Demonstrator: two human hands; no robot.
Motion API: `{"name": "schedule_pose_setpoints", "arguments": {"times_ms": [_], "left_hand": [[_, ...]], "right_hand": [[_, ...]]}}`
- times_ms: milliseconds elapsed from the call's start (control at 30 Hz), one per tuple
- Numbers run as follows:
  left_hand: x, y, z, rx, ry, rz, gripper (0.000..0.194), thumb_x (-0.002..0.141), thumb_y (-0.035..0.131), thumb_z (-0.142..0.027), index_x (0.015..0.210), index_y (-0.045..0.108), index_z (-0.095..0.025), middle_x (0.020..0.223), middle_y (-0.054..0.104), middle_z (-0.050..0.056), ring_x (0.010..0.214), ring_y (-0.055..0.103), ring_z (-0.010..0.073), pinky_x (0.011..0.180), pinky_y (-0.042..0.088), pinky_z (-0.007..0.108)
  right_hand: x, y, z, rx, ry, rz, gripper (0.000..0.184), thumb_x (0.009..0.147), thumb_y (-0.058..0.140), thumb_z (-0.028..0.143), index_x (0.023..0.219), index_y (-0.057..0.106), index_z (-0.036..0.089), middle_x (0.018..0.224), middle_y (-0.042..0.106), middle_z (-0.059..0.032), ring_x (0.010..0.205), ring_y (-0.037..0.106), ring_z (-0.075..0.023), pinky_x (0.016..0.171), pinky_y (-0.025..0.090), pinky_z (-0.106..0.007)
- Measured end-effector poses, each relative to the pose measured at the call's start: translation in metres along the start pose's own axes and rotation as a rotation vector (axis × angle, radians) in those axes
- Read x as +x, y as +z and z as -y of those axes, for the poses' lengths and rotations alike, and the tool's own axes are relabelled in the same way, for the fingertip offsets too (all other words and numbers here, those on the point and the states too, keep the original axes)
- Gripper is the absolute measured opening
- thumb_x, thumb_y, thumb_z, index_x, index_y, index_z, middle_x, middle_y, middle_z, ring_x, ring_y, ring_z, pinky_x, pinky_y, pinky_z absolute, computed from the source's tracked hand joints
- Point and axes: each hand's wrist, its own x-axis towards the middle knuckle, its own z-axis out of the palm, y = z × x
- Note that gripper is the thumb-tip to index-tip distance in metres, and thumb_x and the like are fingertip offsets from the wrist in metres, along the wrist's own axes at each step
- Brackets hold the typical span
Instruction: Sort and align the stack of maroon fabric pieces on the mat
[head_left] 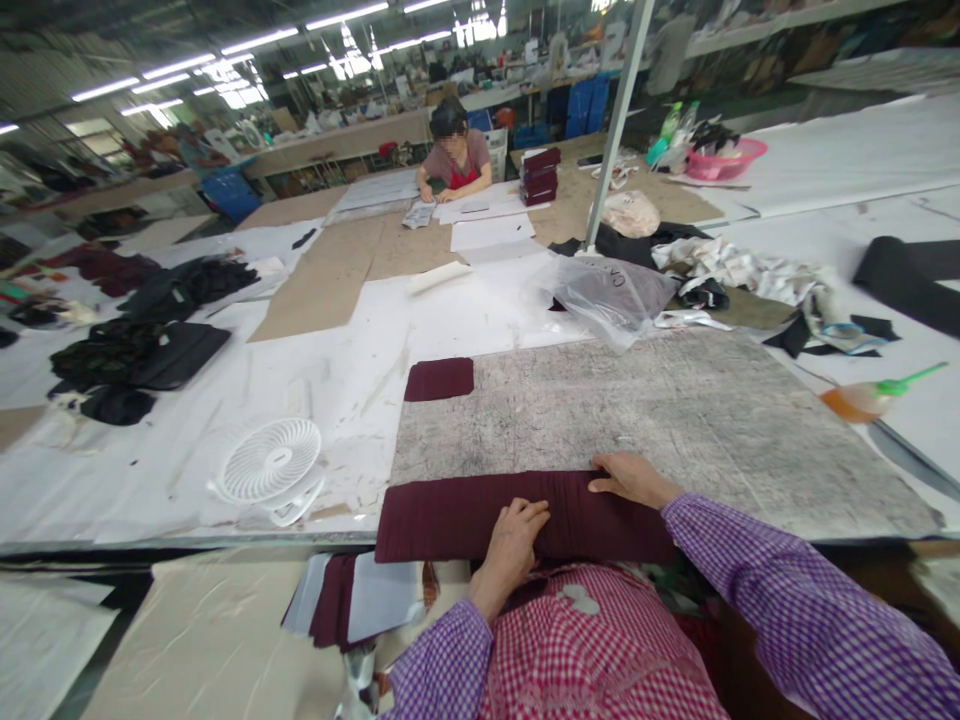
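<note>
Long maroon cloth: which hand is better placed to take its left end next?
Likely the left hand: it rests on the long maroon cloth nearer that end; the right hand sits farther right, at the far edge.

White fan (271,460) left; pink basin (726,158) far right.

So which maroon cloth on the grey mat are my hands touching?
The long strip nearest you, under your left hand and right hand; the small piece lies untouched, far left on the mat.
</note>
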Motion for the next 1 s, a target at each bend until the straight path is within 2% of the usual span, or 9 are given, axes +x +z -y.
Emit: {"name": "schedule_pose_setpoints", "arguments": {"times_ms": [100,167,233,300,433,533,633,867,1000], "left_hand": [[0.0,0.002,0.001,0.005,-0.007,0.006,0.045,0.082,0.042,-0.009,0.123,0.052,-0.025,0.137,0.052,-0.001,0.115,0.042,0.0198,0.097,0.038,0.041],[0.0,0.001,0.001,0.012,-0.008,0.012,0.046,0.082,0.043,-0.009,0.124,0.052,-0.025,0.137,0.051,-0.001,0.115,0.042,0.0196,0.096,0.039,0.04],[0.0,-0.002,-0.002,0.024,-0.009,0.016,0.046,0.083,0.042,-0.008,0.125,0.051,-0.025,0.137,0.052,-0.001,0.113,0.042,0.0197,0.094,0.04,0.038],[0.0,-0.006,-0.007,0.041,-0.008,0.014,0.05,0.085,0.038,-0.008,0.131,0.045,-0.027,0.135,0.053,0.0,0.11,0.044,0.0199,0.09,0.042,0.037],[0.0,-0.013,-0.02,0.102,-0.002,-0.008,0.053,0.09,0.038,-0.018,0.139,0.03,-0.036,0.131,0.053,0.001,0.107,0.045,0.0229,0.087,0.044,0.041],[0.001,-0.012,-0.027,0.158,0.005,-0.015,0.048,0.088,0.046,-0.029,0.134,0.038,-0.04,0.129,0.05,0.004,0.109,0.044,0.0281,0.086,0.043,0.048],[0.002,-0.008,-0.029,0.196,0.015,-0.013,0.043,0.086,0.05,-0.031,0.128,0.045,-0.039,0.128,0.048,0.007,0.11,0.045,0.0302,0.085,0.043,0.05],[0.003,-0.003,-0.027,0.226,0.026,-0.001,0.046,0.086,0.049,-0.028,0.13,0.043,-0.038,0.131,0.046,0.008,0.111,0.044,0.0308,0.085,0.043,0.049],[0.002,-0.003,-0.027,0.226,0.028,-0.003,0.047,0.086,0.049,-0.026,0.132,0.042,-0.038,0.131,0.046,0.008,0.112,0.043,0.0312,0.086,0.041,0.05]], "right_hand": [[-0.005,-0.002,0.009,-0.042,-0.024,-0.112,0.031,0.088,0.056,0.036,0.113,0.057,0.016,0.113,0.061,-0.0077,0.099,0.059,-0.0219,0.085,0.049,-0.044],[-0.005,-0.004,0.016,-0.071,-0.099,-0.169,0.039,0.086,0.059,0.03,0.123,0.051,0.019,0.13,0.05,-0.0098,0.116,0.049,-0.0274,0.094,0.042,-0.049],[-0.001,-0.008,0.023,-0.093,-0.215,-0.175,0.049,0.083,0.063,0.023,0.129,0.047,0.021,0.14,0.04,-0.0099,0.124,0.041,-0.0309,0.099,0.037,-0.052],[0.005,-0.012,0.03,-0.112,-0.332,-0.151,0.051,0.08,0.065,0.017,0.129,0.048,0.023,0.143,0.037,-0.0091,0.126,0.039,-0.0318,0.099,0.036,-0.052],[0.017,-0.019,0.042,-0.155,-0.494,-0.107,0.04,0.083,0.06,0.014,0.122,0.054,0.022,0.141,0.04,-0.0076,0.125,0.04,-0.0303,0.097,0.039,-0.051],[0.022,-0.023,0.049,-0.192,-0.553,-0.082,0.035,0.084,0.061,0.017,0.118,0.056,0.021,0.138,0.043,-0.0077,0.122,0.044,-0.0293,0.096,0.041,-0.051],[0.025,-0.025,0.054,-0.223,-0.564,-0.067,0.029,0.085,0.06,0.02,0.113,0.058,0.019,0.133,0.048,-0.0076,0.118,0.047,-0.0274,0.094,0.042,-0.049],[0.027,-0.026,0.054,-0.247,-0.53,-0.049,0.017,0.084,0.062,0.025,0.097,0.062,0.016,0.119,0.056,-0.0068,0.111,0.051,-0.0249,0.093,0.041,-0.047],[0.022,-0.029,0.049,-0.195,-0.576,-0.015,0.012,0.085,0.06,0.027,0.091,0.063,0.016,0.112,0.059,-0.0053,0.11,0.051,-0.0238,0.093,0.04,-0.046]]}}
